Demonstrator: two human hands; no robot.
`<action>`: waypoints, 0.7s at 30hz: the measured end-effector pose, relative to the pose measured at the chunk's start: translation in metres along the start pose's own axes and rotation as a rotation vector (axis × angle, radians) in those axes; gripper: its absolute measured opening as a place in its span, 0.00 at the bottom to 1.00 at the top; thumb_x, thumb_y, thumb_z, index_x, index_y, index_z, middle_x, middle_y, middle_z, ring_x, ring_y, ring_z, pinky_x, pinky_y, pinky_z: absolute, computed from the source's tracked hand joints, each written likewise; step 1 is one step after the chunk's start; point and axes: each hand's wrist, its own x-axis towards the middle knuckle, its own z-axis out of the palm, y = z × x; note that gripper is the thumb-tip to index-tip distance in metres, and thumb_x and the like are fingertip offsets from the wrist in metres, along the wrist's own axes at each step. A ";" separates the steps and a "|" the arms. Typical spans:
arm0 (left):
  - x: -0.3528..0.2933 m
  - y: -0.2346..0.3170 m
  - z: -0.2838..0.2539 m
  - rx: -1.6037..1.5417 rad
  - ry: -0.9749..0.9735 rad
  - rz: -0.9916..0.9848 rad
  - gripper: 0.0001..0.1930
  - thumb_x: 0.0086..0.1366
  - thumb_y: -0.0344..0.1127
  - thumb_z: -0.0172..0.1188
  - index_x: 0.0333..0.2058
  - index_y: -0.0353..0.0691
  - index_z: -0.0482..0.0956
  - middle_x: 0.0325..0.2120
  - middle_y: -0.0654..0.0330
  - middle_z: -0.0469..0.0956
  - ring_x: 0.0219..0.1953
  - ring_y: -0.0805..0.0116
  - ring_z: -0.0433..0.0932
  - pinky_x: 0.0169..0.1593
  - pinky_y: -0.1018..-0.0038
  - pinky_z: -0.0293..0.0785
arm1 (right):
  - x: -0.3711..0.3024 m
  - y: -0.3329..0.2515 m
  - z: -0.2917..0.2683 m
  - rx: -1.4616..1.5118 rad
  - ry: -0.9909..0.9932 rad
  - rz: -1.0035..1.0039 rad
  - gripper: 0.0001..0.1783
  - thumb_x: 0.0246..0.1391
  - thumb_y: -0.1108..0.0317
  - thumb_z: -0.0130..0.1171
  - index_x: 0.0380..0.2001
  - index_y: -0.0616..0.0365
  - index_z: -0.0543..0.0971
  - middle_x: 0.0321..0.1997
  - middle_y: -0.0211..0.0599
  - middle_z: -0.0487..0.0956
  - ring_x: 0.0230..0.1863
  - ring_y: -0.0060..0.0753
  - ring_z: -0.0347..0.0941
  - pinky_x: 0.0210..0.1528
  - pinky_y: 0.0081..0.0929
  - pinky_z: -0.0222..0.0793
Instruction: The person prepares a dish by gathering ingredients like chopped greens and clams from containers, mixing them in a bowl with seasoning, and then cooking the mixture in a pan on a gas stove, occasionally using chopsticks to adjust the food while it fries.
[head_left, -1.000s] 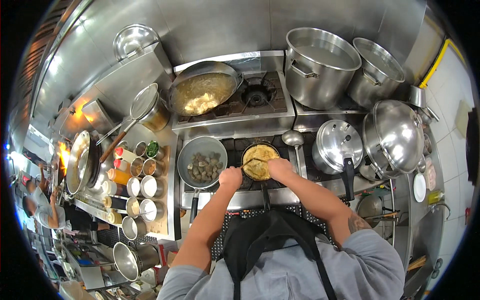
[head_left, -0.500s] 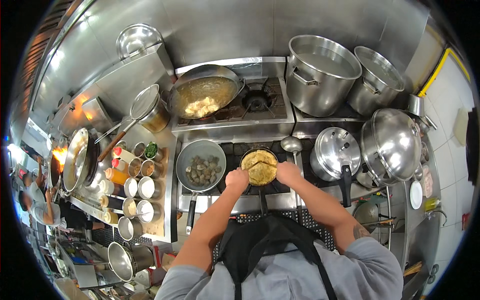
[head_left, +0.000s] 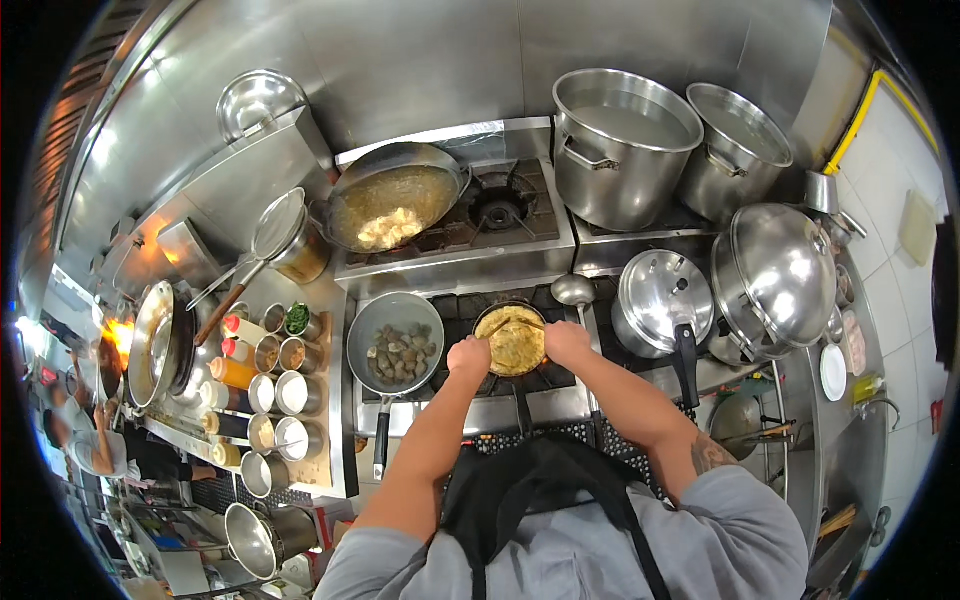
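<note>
A small dark frying pan [head_left: 524, 408] on the front burner holds a round, golden egg-like cake [head_left: 517, 350]. At its left rim my left hand [head_left: 469, 357] is closed round a thin dark stick-like utensil [head_left: 499, 328]. My right hand [head_left: 567, 341], closed at the right rim, grips a similar thin utensil [head_left: 532, 324]. Both tips rest on or just over the cake's far half; whether they are chopsticks or narrow turners I cannot tell. Left of my left hand sits a grey pan [head_left: 357, 350] of shellfish [head_left: 402, 355]. A ladle [head_left: 573, 291] lies beyond my right hand.
Behind stand a wok [head_left: 345, 205] with oil and pale frying pieces, and two tall stockpots [head_left: 622, 170]. A pressure cooker [head_left: 655, 300] and a domed steamer [head_left: 780, 270] are at right. Sauce bottles [head_left: 232, 373] and tubs line the left counter. Far left, people work near a flame [head_left: 113, 340].
The two utensil tips have moved apart and toward the pan's far side; before, they met in a V over the cake. The whole view has shifted slightly.
</note>
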 end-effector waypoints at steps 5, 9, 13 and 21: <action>-0.020 -0.010 -0.016 0.056 -0.033 -0.008 0.12 0.62 0.35 0.48 0.41 0.40 0.77 0.38 0.51 0.78 0.39 0.53 0.80 0.40 0.61 0.77 | -0.012 0.002 -0.020 -0.001 0.000 -0.029 0.11 0.47 0.69 0.52 0.29 0.58 0.83 0.34 0.45 0.82 0.38 0.47 0.79 0.40 0.39 0.75; -0.048 -0.004 -0.030 -0.007 0.024 -0.007 0.12 0.62 0.35 0.48 0.38 0.43 0.79 0.38 0.51 0.77 0.39 0.54 0.80 0.40 0.61 0.77 | -0.042 -0.003 -0.046 -0.030 -0.102 -0.065 0.11 0.47 0.69 0.51 0.28 0.58 0.82 0.34 0.44 0.82 0.38 0.46 0.79 0.40 0.40 0.75; -0.069 0.001 -0.009 0.071 -0.103 0.084 0.14 0.65 0.36 0.45 0.40 0.42 0.80 0.36 0.50 0.78 0.38 0.53 0.81 0.39 0.60 0.77 | -0.046 -0.008 -0.028 -0.069 -0.129 -0.121 0.11 0.47 0.69 0.50 0.28 0.58 0.83 0.35 0.45 0.82 0.40 0.44 0.79 0.40 0.38 0.75; -0.085 -0.004 -0.048 0.009 -0.073 0.031 0.13 0.64 0.35 0.46 0.39 0.41 0.80 0.35 0.51 0.79 0.36 0.53 0.81 0.38 0.61 0.78 | -0.047 -0.006 -0.029 -0.062 -0.083 -0.135 0.11 0.46 0.70 0.50 0.27 0.56 0.83 0.34 0.43 0.82 0.38 0.44 0.79 0.38 0.38 0.75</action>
